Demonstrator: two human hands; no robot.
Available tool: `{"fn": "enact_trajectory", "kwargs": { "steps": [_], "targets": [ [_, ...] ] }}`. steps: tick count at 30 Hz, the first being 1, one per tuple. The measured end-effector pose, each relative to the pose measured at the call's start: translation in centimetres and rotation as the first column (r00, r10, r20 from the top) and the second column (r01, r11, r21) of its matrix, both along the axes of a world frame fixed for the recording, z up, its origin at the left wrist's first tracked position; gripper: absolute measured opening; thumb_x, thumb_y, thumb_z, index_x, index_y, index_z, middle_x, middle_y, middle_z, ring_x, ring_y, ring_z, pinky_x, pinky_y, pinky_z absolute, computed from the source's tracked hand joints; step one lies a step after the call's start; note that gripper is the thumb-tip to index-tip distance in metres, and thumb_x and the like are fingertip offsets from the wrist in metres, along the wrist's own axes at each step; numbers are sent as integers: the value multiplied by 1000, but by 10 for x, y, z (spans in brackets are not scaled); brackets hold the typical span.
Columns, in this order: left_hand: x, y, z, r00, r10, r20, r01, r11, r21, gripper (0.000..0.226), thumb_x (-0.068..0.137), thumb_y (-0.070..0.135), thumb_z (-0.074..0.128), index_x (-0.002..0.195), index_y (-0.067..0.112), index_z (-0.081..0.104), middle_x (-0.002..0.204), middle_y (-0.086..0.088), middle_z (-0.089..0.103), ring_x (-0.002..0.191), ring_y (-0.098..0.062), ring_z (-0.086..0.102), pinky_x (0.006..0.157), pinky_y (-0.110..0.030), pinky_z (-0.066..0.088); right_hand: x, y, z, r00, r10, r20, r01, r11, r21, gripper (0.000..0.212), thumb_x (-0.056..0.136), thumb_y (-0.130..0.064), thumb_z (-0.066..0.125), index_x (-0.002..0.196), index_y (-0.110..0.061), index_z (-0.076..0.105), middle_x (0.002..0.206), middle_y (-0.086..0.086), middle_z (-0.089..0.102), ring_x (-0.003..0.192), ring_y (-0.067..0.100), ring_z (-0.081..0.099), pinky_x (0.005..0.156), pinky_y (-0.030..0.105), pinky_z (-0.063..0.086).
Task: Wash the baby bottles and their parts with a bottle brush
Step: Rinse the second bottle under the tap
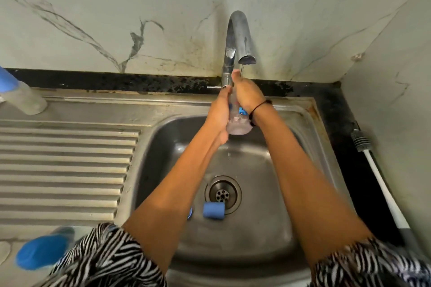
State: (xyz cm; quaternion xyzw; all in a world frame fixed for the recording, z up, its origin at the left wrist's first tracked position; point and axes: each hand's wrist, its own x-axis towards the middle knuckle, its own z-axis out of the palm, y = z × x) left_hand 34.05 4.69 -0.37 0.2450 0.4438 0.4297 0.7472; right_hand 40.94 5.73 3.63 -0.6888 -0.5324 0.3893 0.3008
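Observation:
A clear baby bottle (pixel 238 123) with a blue print is held under the tap (pixel 240 39), its base toward me. My left hand (pixel 220 114) grips its left side and my right hand (pixel 247 93) grips its upper part near the spout. A thin trickle of water falls past the bottle into the steel sink (pixel 314 147). A blue cap (pixel 213 210) lies on its side beside the drain (pixel 223 194). Another blue piece (pixel 190 213) peeks out from behind my left forearm. The bottle brush (pixel 382 184), grey head and white handle, lies on the dark counter to the right.
A ribbed draining board (pixel 63 170) takes up the left. A second bottle with a blue cap (pixel 21 95) lies at its far left corner. A blue-capped item (pixel 42 251), blurred, sits at the near left. A marble wall stands behind and to the right.

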Motion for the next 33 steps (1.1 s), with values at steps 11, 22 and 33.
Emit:
{"fn": "enact_trajectory", "kwargs": {
  "steps": [11, 22, 33],
  "targets": [
    [-12, 11, -2, 998, 45, 37, -43, 998, -39, 44, 103, 35, 29, 81, 8, 55, 55, -3, 64, 51, -10, 63, 51, -17, 51, -16, -74, -31, 892, 135, 431, -220, 963, 153, 56, 102, -31, 23, 150, -8, 3, 158, 9, 0, 146, 15, -1, 118, 29, -2],
    [-5, 20, 15, 982, -12, -190, 10, 1000, -14, 57, 100, 54, 22, 120, 15, 58, 110, -12, 68, 97, -24, 65, 73, -39, 57, -3, -4, -12, 983, -80, 163, 24, 947, 319, 34, 95, -13, 43, 125, -4, 55, 129, 15, 56, 119, 27, 51, 98, 29, 37],
    [-9, 10, 16, 1000, 6, -22, -3, 993, 115, 35, 105, 28, 29, 78, 19, 50, 50, 13, 60, 53, 1, 59, 56, -14, 47, -31, -82, -15, 950, 59, 308, -171, 920, 353, 61, 93, -34, 17, 148, -9, 13, 158, 3, 4, 142, 5, -7, 116, 23, -8]
  ]
}}
